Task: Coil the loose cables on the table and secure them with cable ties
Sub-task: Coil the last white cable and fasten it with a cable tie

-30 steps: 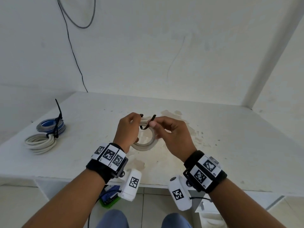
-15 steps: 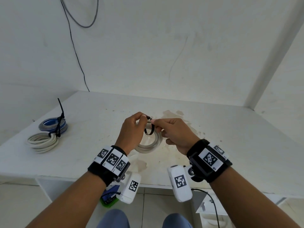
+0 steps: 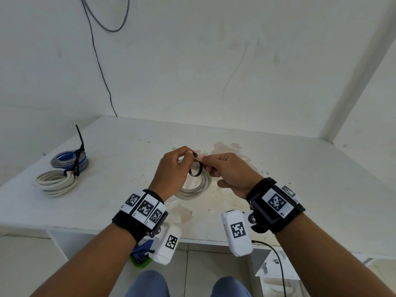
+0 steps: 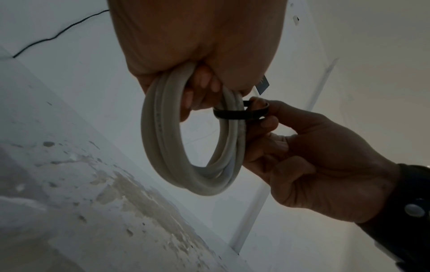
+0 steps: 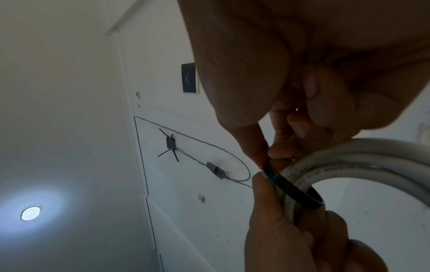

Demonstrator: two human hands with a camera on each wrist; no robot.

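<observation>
Your two hands meet over the surface, looping a black cable tie round a white cable coil.

Head view: both your forearms reach forward, and your left hand and right hand come together fingertip to fingertip, pinching the tie where its loop closes; the coil hangs just below your fingers. Left wrist view: your left hand has its fingers curled through the coil, clamped on it; the tie rings the strands just beside them, and your right hand pinches its far end. Right wrist view: your right hand nips the tie between thumb and forefinger, while the left hand grips the coil beneath.
</observation>
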